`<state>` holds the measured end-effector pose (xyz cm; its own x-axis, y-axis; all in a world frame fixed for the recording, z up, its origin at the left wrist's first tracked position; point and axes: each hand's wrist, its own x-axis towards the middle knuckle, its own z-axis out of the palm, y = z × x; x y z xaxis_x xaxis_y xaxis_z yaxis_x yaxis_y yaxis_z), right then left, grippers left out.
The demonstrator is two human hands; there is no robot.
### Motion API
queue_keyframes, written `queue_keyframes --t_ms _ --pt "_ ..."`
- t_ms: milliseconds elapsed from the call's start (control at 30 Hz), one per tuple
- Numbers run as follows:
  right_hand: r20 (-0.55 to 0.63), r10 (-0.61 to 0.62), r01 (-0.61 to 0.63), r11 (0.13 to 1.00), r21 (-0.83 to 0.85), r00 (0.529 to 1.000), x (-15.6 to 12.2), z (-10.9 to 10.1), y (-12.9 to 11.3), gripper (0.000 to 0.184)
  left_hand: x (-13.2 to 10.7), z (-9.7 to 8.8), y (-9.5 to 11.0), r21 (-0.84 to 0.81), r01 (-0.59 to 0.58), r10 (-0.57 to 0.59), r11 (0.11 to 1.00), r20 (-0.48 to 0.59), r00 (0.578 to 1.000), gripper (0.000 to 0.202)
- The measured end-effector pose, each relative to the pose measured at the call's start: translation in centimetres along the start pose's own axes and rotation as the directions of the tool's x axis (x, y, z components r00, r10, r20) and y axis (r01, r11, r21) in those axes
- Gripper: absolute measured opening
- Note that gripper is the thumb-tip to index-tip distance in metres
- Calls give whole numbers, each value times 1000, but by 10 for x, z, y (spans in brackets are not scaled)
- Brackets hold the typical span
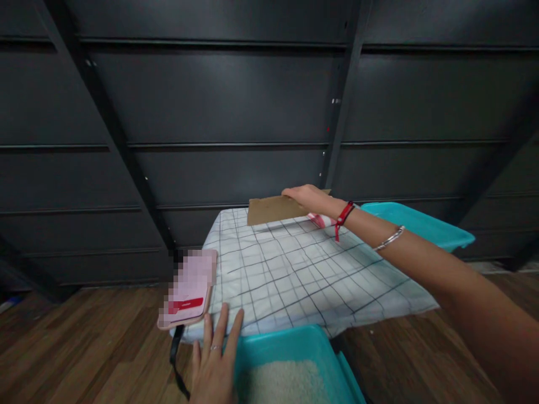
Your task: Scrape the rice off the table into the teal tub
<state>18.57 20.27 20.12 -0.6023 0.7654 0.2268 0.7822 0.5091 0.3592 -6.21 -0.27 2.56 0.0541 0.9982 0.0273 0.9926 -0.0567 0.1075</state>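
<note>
My right hand [309, 197] reaches across to the far edge of a small table covered by a white checked cloth [295, 269] and is closed on a flat brown cardboard piece [272, 209]. A red-and-white object [320, 220] lies under my wrist; I cannot make out what it is. My left hand [214, 362] rests at the near edge of the cloth with fingers stretched out and apart, holding nothing. It lies between a pink phone [189, 292] and a teal tray [295, 342] that holds white rice [284, 382].
A second teal tray [416, 224] sits at the far right of the table. A black strap [177, 359] hangs down by the phone. Dark metal shelving [219, 112] stands behind the table, on a wooden floor [84, 348].
</note>
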Motion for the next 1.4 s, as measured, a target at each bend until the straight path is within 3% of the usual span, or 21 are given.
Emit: queue_keyframes --t_ms 133,233,467,600,800,1100,1267,1400 --pt "9 39 -39 999 -19 999 14 15 -5 32 -1 0 1 25 -10 11 1000 -39 999 78" --pt "55 31 -30 999 -26 998 10 20 -11 29 -1 3 0 34 -23 25 999 -65 998 76" --pt "88 -29 31 999 -32 996 -16 -12 -28 27 0 5 3 30 16 -14 999 -72 997 81" --pt "91 52 -46 997 -64 995 -21 -28 -25 29 0 3 3 13 10 -10 1000 -52 999 82" --pt "178 155 -141 986 -89 972 -27 -22 -24 21 1 2 2 -21 -1 0 1000 -39 999 80" --pt "159 8 -5 1000 -17 987 -30 -44 -72 21 1 -1 6 -23 22 -22 1000 -34 999 82" --pt "117 75 -70 996 -49 990 -25 -50 -65 27 1 -4 7 6 39 -39 999 5 999 87" --pt "153 132 -126 991 -51 979 -30 -45 -58 24 2 -5 7 1 43 -43 999 42 998 86"
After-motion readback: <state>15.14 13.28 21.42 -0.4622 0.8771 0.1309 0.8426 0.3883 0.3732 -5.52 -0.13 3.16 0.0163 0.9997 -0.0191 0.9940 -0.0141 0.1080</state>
